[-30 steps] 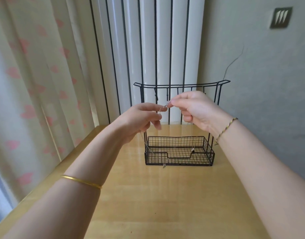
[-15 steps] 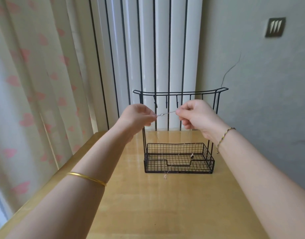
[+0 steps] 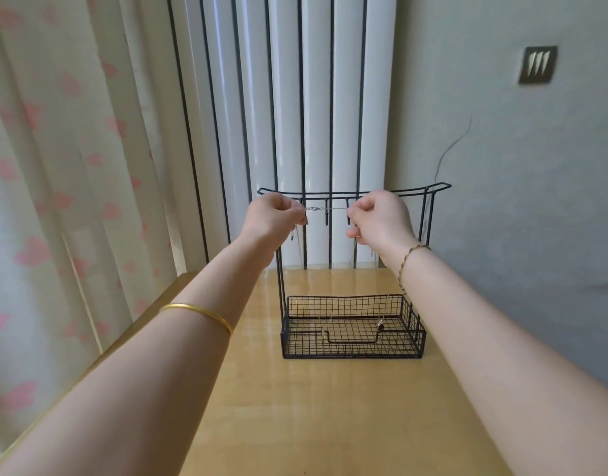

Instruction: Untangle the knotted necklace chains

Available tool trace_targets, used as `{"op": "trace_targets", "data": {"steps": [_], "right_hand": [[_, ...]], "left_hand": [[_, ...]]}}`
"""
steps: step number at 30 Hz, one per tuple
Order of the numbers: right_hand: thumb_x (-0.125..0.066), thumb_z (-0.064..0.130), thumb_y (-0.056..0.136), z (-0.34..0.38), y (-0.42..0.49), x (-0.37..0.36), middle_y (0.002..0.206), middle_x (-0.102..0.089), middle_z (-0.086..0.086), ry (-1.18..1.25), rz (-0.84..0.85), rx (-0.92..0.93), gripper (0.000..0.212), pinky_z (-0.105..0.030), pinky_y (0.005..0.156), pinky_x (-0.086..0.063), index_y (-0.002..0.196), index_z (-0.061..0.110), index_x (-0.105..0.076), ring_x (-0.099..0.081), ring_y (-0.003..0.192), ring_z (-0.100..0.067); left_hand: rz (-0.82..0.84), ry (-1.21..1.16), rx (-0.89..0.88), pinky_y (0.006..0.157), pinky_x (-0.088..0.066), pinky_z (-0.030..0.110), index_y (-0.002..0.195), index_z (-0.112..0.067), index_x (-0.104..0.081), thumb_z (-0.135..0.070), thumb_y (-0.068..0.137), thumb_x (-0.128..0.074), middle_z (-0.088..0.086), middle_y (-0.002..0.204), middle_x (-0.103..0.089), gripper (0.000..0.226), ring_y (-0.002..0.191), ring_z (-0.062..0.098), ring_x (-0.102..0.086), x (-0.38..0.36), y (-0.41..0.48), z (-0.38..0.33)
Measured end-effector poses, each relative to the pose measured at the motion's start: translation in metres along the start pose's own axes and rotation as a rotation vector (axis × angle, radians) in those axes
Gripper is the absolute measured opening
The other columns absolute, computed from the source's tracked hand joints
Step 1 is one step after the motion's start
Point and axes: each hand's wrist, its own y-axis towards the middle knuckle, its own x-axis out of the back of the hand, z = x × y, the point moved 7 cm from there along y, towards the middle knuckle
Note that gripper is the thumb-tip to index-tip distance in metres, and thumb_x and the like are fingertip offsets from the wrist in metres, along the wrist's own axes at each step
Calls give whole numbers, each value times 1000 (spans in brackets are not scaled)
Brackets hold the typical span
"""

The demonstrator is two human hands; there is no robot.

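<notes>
Both hands hold a thin necklace chain taut at the top of a wire stand.

The left hand (image 3: pixel 273 218) and right hand (image 3: pixel 381 221), fingers curled, each pinch one end of a short level stretch of the silver necklace chain (image 3: pixel 326 208), clasp nearer the left hand, just by the hooks under the top bar of the black wire jewellery stand (image 3: pixel 354 193). Fine strands hang from both hands towards the stand's mesh basket (image 3: pixel 353 353), where two small pendants (image 3: pixel 381 325) show. The stand sits on a pale wooden table (image 3: pixel 313 413) against white vertical panels (image 3: pixel 289 97), with a pink-patterned curtain (image 3: pixel 55 166) on the left and a grey wall (image 3: pixel 501 166) on the right.
</notes>
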Motion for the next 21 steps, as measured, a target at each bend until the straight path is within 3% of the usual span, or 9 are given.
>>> {"op": "trace_targets", "data": {"steps": [2, 4, 7, 11, 14, 17, 21], "right_hand": [[-49, 7, 88, 3, 5, 1, 74, -63, -8, -109, -36, 42, 22, -50, 74, -57, 67, 9, -54, -64, 64, -29], [-47, 5, 86, 5, 10, 0, 85, -68, -23, -254, -67, 78, 18, -39, 66, -56, 76, -6, -58, -50, 61, -24], [-46, 6, 88, 11, 14, 1, 92, -69, -16, -486, -101, 110, 20, -21, 53, -35, 82, 2, -65, -50, 65, -23], [-48, 6, 89, 17, 20, 3, 100, -64, -3, -702, -123, 145, 22, -21, 46, -22, 85, 15, -68, -51, 73, -24], [-51, 4, 86, 17, 21, 4, 109, -59, -3, -802, -149, 167, 24, -24, 50, -23, 92, 17, -70, -51, 84, -24], [-54, 9, 88, 17, 21, 1, 109, -60, -5, -904, -159, 239, 21, -28, 64, -30, 99, 19, -69, -50, 104, -26], [-55, 13, 90, 14, 21, -2, 106, -61, -3, -994, -187, 280, 21, -31, 76, -29, 101, 22, -70, -46, 107, -25]], "left_hand": [[-29, 21, -25, 52, -42, 12, 84, -8, -62, -4, 89, -58, -2, 77, -60, 8, 69, 14, -49, 1, 6, 1], [-73, 57, -53, 62, -45, 20, 88, -9, -63, -5, 89, -60, -3, 79, -60, 5, 74, 15, -53, 2, 12, 2], [-133, 143, -101, 74, -49, 28, 86, -14, -63, -7, 89, -59, -2, 85, -64, 9, 83, 17, -59, 3, 22, 3], [-183, 302, -157, 77, -53, 31, 91, -17, -69, -9, 89, -59, 0, 98, -69, 13, 90, 18, -63, 2, 27, 3], [-209, 394, -189, 77, -53, 31, 94, -19, -72, -11, 90, -59, -2, 100, -71, 15, 94, 17, -64, 0, 28, 5], [-220, 450, -193, 74, -54, 33, 95, -23, -72, -12, 91, -57, -5, 96, -69, 19, 91, 17, -63, -4, 29, 8], [-216, 461, -182, 70, -53, 31, 95, -25, -71, -13, 91, -56, -9, 88, -63, 19, 84, 16, -60, -5, 30, 11]]}}
